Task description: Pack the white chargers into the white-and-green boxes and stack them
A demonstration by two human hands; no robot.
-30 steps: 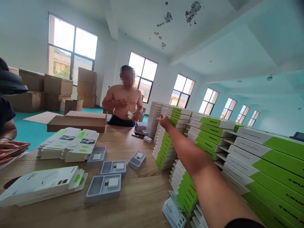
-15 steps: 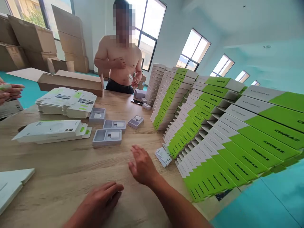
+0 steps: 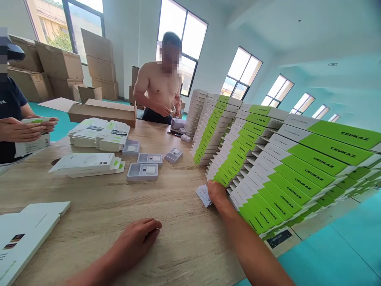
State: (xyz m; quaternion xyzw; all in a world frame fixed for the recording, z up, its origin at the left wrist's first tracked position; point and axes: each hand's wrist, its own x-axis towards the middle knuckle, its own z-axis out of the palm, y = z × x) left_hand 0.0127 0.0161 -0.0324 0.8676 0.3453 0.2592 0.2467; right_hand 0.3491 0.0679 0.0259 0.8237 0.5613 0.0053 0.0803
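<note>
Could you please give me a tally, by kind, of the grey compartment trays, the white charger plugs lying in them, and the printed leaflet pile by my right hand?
Grey compartment trays: 4
White charger plugs: 4
Printed leaflet pile: 1
Total: 9

Cards [image 3: 203,195] on table [image 3: 175,210], left of stacked boxes [image 3: 264,174] (trays [image 3: 135,171] farther left)

Looks forward and down from the wearer's head across the wood-grain table [image 3: 184,242], close above the left hand [image 3: 138,237] and right hand [image 3: 216,191]. Spreads wide, taking in stacked CEUKAZ boxes [image 3: 297,180] near on the right and reaching over the table to distant windows [image 3: 197,37] and ceiling [image 3: 312,35].
</note>
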